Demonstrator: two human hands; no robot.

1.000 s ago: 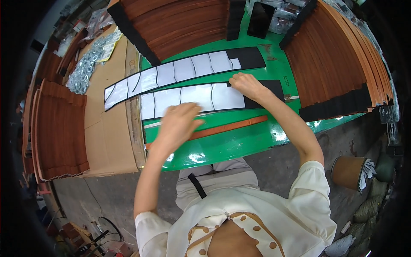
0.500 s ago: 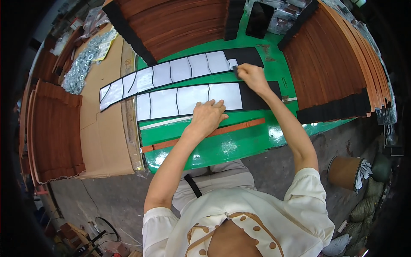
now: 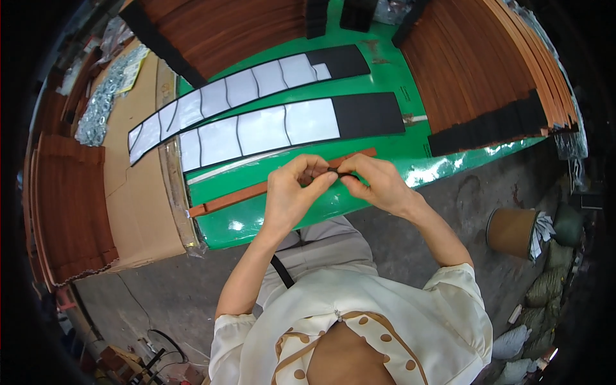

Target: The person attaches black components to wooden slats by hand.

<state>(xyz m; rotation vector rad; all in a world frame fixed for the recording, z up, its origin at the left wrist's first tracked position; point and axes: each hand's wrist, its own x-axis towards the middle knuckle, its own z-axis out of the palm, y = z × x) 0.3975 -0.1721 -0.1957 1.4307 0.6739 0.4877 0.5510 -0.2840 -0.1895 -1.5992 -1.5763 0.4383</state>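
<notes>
My left hand (image 3: 290, 189) and my right hand (image 3: 383, 185) meet above the near part of the green tabletop. Their fingertips pinch a small, thin black piece (image 3: 339, 172), mostly hidden by the fingers; its exact kind does not show. Just under the hands lies a narrow reddish-brown strip (image 3: 239, 194). Beyond it rest two long black strips side by side, a nearer strip (image 3: 369, 115) and a farther strip (image 3: 348, 62). White panels divided by dark curved lines cover most of both, leaving their right ends bare black.
Tall stacks of brown slats with black ends stand at the back (image 3: 224, 38) and right (image 3: 478, 77). Another brown stack (image 3: 74, 199) sits left, beside cardboard (image 3: 138, 192) with bagged metal parts (image 3: 102, 106). A dark phone-like slab (image 3: 357, 14) lies far back. A brown bin (image 3: 509, 232) stands on the floor.
My right hand has left the farther strip's right end and come nearer with the dark piece. My left hand has lifted off the nearer strip to pinch that piece too. The view has shifted slightly.
</notes>
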